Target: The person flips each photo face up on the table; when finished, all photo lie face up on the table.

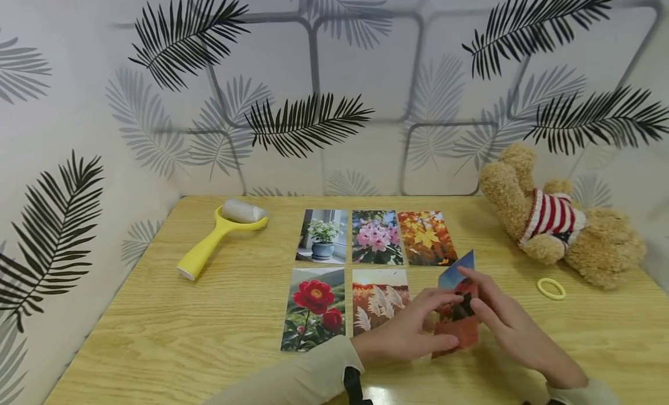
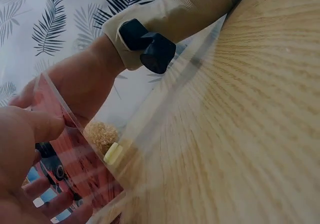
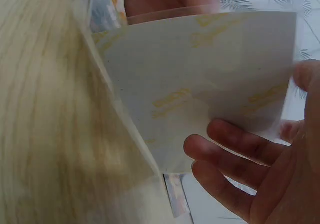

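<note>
A laminated photo card (image 1: 456,280), blue at the top and red below with a dark shape in the middle, stands tilted up between both hands. My right hand (image 1: 509,323) pinches its right edge, several fingers behind and the thumb toward the front. The card's white back (image 3: 165,73) with faint yellow print faces the right wrist camera. My left hand (image 1: 402,329) reaches from the left, its fingers and thumb relaxed against the picture side. In the left wrist view, the left fingertips (image 2: 60,204) spread over the red picture. The reed photo (image 1: 378,294) lies partly behind the left hand.
Flat on the wooden table (image 1: 157,335) lie a potted-plant photo (image 1: 322,236), pink-flower photo (image 1: 377,236), maple-leaf photo (image 1: 427,237) and red-flower photo (image 1: 313,309). A yellow-handled lint roller (image 1: 209,248) is at left. At right are a teddy bear (image 1: 554,219) and a yellow ring (image 1: 551,289).
</note>
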`<state>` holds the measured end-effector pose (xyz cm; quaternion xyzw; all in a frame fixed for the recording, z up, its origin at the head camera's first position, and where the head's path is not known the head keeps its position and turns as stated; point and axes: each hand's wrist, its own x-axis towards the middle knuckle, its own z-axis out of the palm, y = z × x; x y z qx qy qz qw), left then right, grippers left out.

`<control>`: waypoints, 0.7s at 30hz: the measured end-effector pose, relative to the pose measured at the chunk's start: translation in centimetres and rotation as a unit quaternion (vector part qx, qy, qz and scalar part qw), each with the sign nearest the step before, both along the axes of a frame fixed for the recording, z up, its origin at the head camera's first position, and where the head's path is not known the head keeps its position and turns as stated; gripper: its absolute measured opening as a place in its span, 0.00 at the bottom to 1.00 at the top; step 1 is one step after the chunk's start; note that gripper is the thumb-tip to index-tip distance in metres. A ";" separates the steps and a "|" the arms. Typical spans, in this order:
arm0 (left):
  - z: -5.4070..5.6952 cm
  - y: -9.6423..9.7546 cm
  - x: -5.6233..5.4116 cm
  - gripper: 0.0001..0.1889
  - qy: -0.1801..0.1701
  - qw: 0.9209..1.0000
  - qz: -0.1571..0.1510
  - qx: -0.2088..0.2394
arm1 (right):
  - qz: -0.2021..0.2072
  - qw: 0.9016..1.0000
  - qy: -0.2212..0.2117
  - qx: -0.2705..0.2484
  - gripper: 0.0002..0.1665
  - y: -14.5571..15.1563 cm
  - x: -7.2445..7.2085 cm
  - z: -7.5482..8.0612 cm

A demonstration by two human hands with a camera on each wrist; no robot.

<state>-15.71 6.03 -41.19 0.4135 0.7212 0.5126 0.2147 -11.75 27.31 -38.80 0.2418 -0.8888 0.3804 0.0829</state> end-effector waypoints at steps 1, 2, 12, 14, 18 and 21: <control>0.0 0.0 0.0 0.30 0.025 1.000 -0.001 -0.010 | -0.001 1.000 -0.001 0.006 0.28 0.1 0.0 0.1; 0.0 0.0 -0.1 0.31 0.055 0.998 0.000 -0.019 | -0.005 1.000 -0.001 0.013 0.27 0.3 0.0 0.2; -0.3 -0.2 0.0 0.21 0.197 0.970 -0.005 -0.142 | 0.061 0.996 -0.047 0.035 0.25 2.9 -0.6 -0.3; -0.4 -0.2 0.0 0.20 0.222 0.961 -0.015 -0.166 | 0.071 0.994 -0.065 0.045 0.26 3.3 -0.7 -0.5; -0.3 -0.3 0.1 0.21 0.259 0.943 -0.037 -0.205 | 0.062 0.989 -0.108 0.079 0.27 3.9 -1.1 -0.9; -0.2 -0.5 0.0 0.23 0.275 0.931 -0.051 -0.233 | 0.060 0.988 -0.104 0.096 0.27 4.3 -1.4 -1.6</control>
